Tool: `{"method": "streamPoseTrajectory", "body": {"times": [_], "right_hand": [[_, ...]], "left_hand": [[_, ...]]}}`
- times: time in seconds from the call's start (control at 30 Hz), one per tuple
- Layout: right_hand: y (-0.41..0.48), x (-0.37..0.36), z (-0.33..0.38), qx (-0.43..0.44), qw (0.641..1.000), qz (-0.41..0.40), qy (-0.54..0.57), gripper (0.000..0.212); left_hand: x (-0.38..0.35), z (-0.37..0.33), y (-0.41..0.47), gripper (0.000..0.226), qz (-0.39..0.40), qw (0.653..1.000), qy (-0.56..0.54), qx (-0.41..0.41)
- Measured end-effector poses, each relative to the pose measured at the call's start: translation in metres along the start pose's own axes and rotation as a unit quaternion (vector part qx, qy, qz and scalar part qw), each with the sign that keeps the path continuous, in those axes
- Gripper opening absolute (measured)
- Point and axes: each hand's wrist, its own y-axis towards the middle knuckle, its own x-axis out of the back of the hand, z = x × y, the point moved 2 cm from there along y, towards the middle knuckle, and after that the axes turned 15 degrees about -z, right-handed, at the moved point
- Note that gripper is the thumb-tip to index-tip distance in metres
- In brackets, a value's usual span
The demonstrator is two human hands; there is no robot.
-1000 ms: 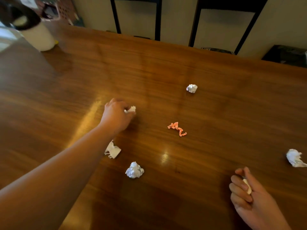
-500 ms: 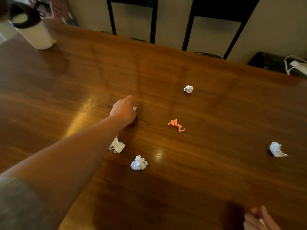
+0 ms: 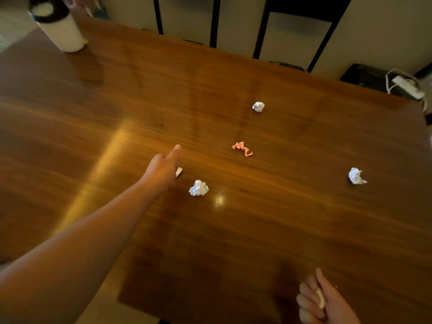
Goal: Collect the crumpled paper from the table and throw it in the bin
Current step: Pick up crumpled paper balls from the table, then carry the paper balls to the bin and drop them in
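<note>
Several crumpled papers lie on the wooden table (image 3: 304, 218): a white ball (image 3: 199, 188) near the middle, a white ball (image 3: 258, 106) further back, a white one (image 3: 356, 176) at the right, and a twisted orange scrap (image 3: 242, 148). My left hand (image 3: 163, 167) reaches over the table just left of the middle ball, index finger pointing forward. A white bit of paper (image 3: 179, 171) shows at its lower edge; the rest is hidden under the hand. My right hand (image 3: 322, 300) at the bottom edge curls its fingers round a small pale paper wad (image 3: 321, 298).
A white cylindrical bin (image 3: 61, 31) with a dark rim stands at the table's far left corner. Two dark chair backs (image 3: 214, 22) stand behind the far edge. A white power strip (image 3: 408, 86) with a cable lies beyond the far right corner.
My left hand closed on a white paper, then drew back toward me, next to the middle ball, its index finger now stretched out. My right hand dipped low and has come back up.
</note>
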Motion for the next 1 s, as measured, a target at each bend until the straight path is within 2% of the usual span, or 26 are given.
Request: {"method": "streamPoseTrajectory", "body": {"times": [0.03,0.1,0.17,0.3,0.4,0.53,0.67,0.87,1.0], "right_hand": [[-0.006,0.008,-0.009,-0.011,0.995,-0.088,-0.041,0.033],[-0.019,0.018,-0.030,-0.014,0.982,-0.185,-0.042,0.037],[-0.028,0.014,-0.046,-0.044,0.977,-0.200,-0.065,0.036],[-0.056,0.012,-0.076,-0.064,0.976,-0.171,-0.122,0.027],[-0.081,0.020,-0.091,-0.073,0.973,-0.155,-0.155,0.024],[-0.116,0.039,-0.114,-0.074,0.967,-0.138,-0.199,0.026],[-0.147,0.057,-0.141,-0.050,0.954,-0.109,-0.275,0.026],[-0.173,0.049,-0.202,-0.042,0.915,-0.092,-0.391,0.027],[-0.174,0.018,-0.265,-0.053,0.877,-0.056,-0.475,0.026]], "left_hand": [[0.009,0.008,-0.020,0.054,0.011,0.999,-0.037,0.037],[0.024,0.029,-0.063,0.048,0.043,0.989,-0.107,0.095],[0.039,0.055,-0.108,0.039,0.072,0.971,-0.179,0.143],[0.064,0.098,-0.206,0.033,0.109,0.916,-0.296,0.249],[0.078,0.126,-0.279,0.036,0.110,0.883,-0.349,0.295],[0.095,0.159,-0.361,0.047,0.114,0.842,-0.433,0.299],[0.118,0.195,-0.424,0.042,0.087,0.824,-0.483,0.284],[0.174,0.245,-0.488,0.038,-0.024,0.802,-0.527,0.279],[0.226,0.289,-0.529,0.032,-0.118,0.761,-0.570,0.287]]}}
